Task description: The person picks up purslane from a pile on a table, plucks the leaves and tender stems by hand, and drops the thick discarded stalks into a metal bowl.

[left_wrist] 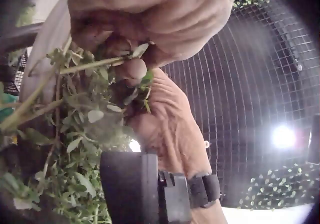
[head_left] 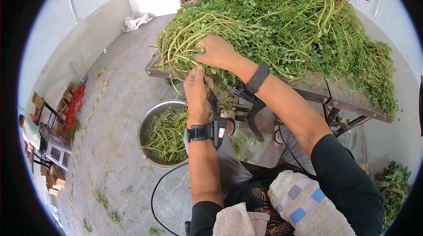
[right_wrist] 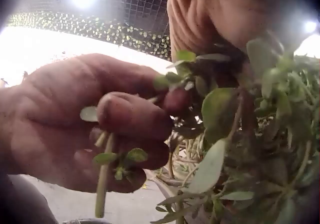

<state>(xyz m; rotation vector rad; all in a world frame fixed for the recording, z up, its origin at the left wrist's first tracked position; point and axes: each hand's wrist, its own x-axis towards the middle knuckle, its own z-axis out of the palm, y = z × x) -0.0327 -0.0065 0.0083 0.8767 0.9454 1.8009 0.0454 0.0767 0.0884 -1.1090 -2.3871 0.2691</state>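
A big heap of leafy green stems (head_left: 282, 20) covers a wooden table (head_left: 348, 99). My right hand (head_left: 216, 53) reaches into the heap's near edge and grips a bunch of stems. In the right wrist view its thumb and fingers (right_wrist: 130, 116) pinch a green stem (right_wrist: 102, 184) with small leaves. My left hand (head_left: 196, 92) is just below it, its fingertips up in the same hanging stems. In the left wrist view, curled fingers (left_wrist: 145, 13) hold a stem (left_wrist: 95, 64) among the leaves. Both wrists wear black straps with cameras.
A metal bowl (head_left: 147, 123) holding picked greens stands on the concrete floor left of my knees. Green scraps litter the floor (head_left: 105, 200), and another pile of greens (head_left: 392, 183) lies at the lower right. Boxes and red items (head_left: 72, 108) line the left wall.
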